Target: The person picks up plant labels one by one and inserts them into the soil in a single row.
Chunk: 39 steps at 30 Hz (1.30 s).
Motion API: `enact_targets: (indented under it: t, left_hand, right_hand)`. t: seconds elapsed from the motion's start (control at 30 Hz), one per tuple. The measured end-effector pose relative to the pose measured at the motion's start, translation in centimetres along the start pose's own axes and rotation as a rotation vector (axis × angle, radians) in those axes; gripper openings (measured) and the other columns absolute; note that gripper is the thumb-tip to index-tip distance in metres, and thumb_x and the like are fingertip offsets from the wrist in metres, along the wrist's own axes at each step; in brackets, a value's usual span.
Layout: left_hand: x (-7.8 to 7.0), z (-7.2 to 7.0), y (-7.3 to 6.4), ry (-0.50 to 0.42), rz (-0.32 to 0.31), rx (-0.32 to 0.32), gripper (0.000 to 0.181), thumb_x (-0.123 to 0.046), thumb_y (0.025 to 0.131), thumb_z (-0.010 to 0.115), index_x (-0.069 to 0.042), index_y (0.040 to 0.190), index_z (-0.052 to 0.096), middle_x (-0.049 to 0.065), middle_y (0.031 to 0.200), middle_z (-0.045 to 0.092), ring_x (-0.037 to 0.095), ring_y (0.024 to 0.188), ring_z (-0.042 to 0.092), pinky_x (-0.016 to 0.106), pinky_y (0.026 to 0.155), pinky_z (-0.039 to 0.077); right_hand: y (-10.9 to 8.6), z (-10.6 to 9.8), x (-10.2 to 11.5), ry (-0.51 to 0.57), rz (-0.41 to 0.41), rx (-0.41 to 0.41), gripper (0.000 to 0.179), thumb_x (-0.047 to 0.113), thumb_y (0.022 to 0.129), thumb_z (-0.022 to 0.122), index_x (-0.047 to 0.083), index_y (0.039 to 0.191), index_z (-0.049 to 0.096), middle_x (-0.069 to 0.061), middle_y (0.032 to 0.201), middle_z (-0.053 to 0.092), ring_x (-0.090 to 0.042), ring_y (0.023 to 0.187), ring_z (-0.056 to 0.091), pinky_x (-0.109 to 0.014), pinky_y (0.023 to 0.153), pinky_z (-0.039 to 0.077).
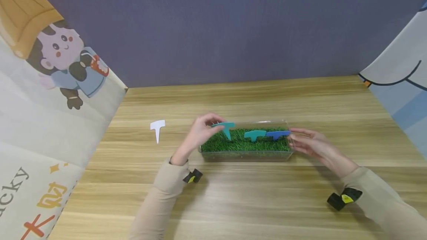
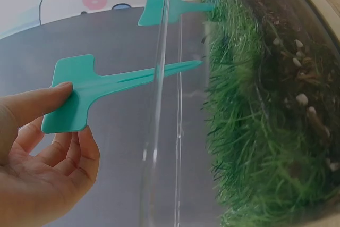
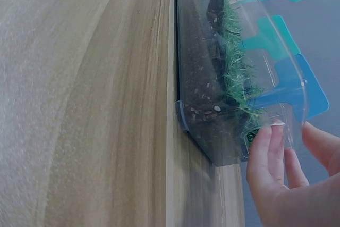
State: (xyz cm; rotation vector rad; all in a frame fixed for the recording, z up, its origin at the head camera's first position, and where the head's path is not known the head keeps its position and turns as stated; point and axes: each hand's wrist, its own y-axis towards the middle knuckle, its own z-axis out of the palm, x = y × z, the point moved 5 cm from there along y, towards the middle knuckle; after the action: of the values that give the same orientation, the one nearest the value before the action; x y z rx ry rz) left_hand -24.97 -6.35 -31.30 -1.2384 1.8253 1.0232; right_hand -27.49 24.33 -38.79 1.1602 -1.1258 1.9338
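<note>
A clear planter box [image 1: 247, 156] with green artificial grass [image 1: 218, 144] on top of brown soil [image 3: 204, 97] stands on the table. My left hand [image 1: 204, 129] pinches a teal T-shaped plant label [image 2: 74, 89] by its head between thumb and fingers. Its stem points down, and the tip hangs just above the grass. Another teal plant label [image 1: 255, 135] stands upright in the grass, beside a blue plant label [image 1: 278, 134] near the right end. My right hand [image 1: 313, 143] touches the box's right end wall with fairly straight fingers, thumb near the rim.
A white plant label [image 1: 158, 129] lies flat on the wooden table [image 1: 233, 203], left of the box. A dark panel [image 1: 213, 29] rises behind the table. Printed cloths [image 1: 43, 129] hang at the left and right sides.
</note>
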Motion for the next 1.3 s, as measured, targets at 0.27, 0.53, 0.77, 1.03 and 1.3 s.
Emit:
enact_targets:
  t: [0.27, 0.53, 0.77, 1.03, 1.3]
  left_hand:
    - [0.2, 0.6, 0.3, 0.021, 0.012, 0.004, 0.015, 0.000, 0.078, 0.062, 0.002, 0.093, 0.063, 0.010, 0.092, 0.062, 0.018, 0.081, 0.054, 0.030, 0.075, 0.048]
    - [0.4, 0.9, 0.4, 0.053, 0.033, 0.007, 0.013, 0.000, 0.078, 0.063, 0.000, 0.091, 0.064, 0.009, 0.091, 0.063, 0.017, 0.079, 0.054, 0.026, 0.072, 0.047]
    - [0.7, 1.4, 0.5, 0.071, 0.058, 0.026, 0.013, 0.000, 0.078, 0.063, 0.001, 0.091, 0.064, 0.011, 0.090, 0.063, 0.020, 0.079, 0.055, 0.032, 0.072, 0.048]
    - [1.2, 1.9, 0.6, 0.108, 0.081, 0.048, 0.012, -0.001, 0.078, 0.063, 0.000, 0.090, 0.064, 0.008, 0.088, 0.063, 0.017, 0.077, 0.054, 0.024, 0.068, 0.048]
    - [1.6, 2.4, 0.6, 0.151, 0.080, 0.059, 0.011, -0.004, 0.079, 0.063, -0.004, 0.090, 0.065, 0.005, 0.088, 0.062, 0.013, 0.077, 0.053, 0.023, 0.069, 0.047]
  right_hand:
    - [0.0, 0.1, 0.0, 0.027, -0.002, 0.008, 0.023, 0.008, 0.085, 0.058, 0.019, 0.105, 0.056, 0.000, 0.093, 0.064, -0.014, 0.086, 0.062, -0.024, 0.080, 0.049]
    - [0.1, 0.2, -0.1, 0.055, 0.002, 0.009, 0.020, 0.007, 0.084, 0.058, 0.020, 0.100, 0.058, -0.001, 0.092, 0.065, -0.015, 0.086, 0.062, -0.025, 0.079, 0.049]
    - [0.1, 0.2, -0.1, 0.059, 0.003, 0.012, 0.021, 0.006, 0.084, 0.058, 0.021, 0.099, 0.059, -0.002, 0.092, 0.065, -0.015, 0.085, 0.062, -0.025, 0.079, 0.049]
    - [0.1, 0.1, -0.1, 0.059, 0.006, 0.004, 0.021, 0.007, 0.084, 0.059, 0.021, 0.100, 0.059, -0.001, 0.092, 0.065, -0.015, 0.085, 0.062, -0.025, 0.079, 0.049]
    - [0.1, 0.1, -0.1, 0.069, 0.003, 0.011, 0.021, 0.006, 0.084, 0.059, 0.020, 0.100, 0.059, -0.002, 0.092, 0.065, -0.015, 0.085, 0.062, -0.025, 0.079, 0.049]
